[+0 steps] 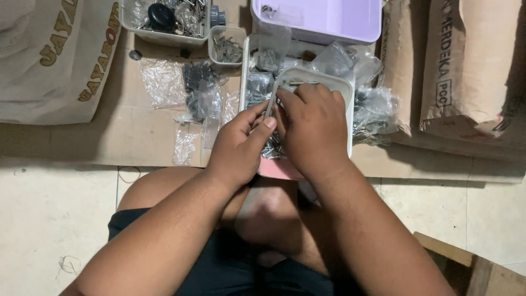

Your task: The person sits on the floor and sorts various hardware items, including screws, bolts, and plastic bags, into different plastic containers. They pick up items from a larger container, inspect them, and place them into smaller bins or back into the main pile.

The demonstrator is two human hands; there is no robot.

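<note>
Far to the left of the left hand lies a big tan paper sack, and above that hand, further out on the cardboard sheet, stand a clear tub of mixed hardware with a black knob in it and a small clear cup of screws; just to the hand's upper left are loose clear plastic bags, some empty, some with dark parts inside. The left hand is curled, thumb and forefinger pinched around what looks like a small clear bag of metal screws, which sits between the two hands over the near edge of a white tray. The right hand, pressed close beside the left, is bent over the same bag with its fingertips tucked down; whether they grip it or only press on it cannot be told. A lilac bin stands beyond the right hand, more filled bags lie just to its right, and brown paper sacks further right. To my eye, keeping the bag low over the tray, mouth held steady by the left pinch, would let any dropped screws fall back in.
</note>
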